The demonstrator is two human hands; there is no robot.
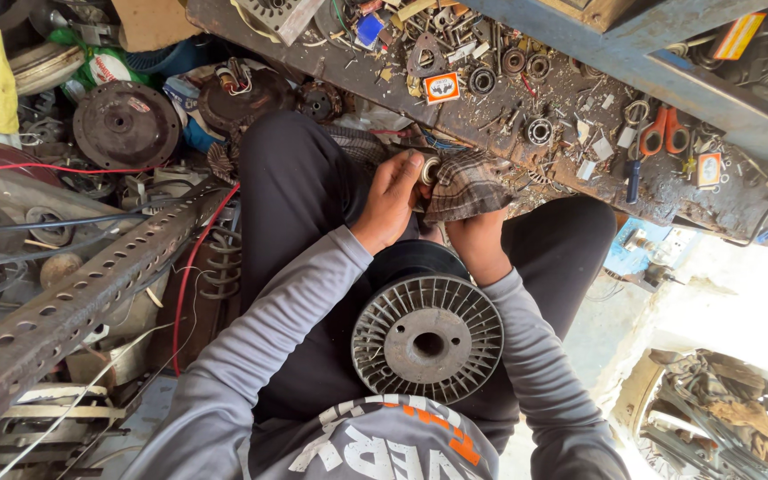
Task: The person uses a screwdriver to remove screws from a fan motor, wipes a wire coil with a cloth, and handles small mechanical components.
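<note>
orange-handled scissors (664, 133), perforated metal bar (73, 307), finned rotor (428, 339)

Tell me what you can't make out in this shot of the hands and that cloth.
Head view only:
- The round metal part at the left hand: mostly wrapped in the checked cloth, so its kind is unclear.
- The right hand: fingers tucked under the cloth, grip hidden.
- The finned metal disc in the lap: its underside is out of sight.
- Small parts on the workbench: too small to identify.
</note>
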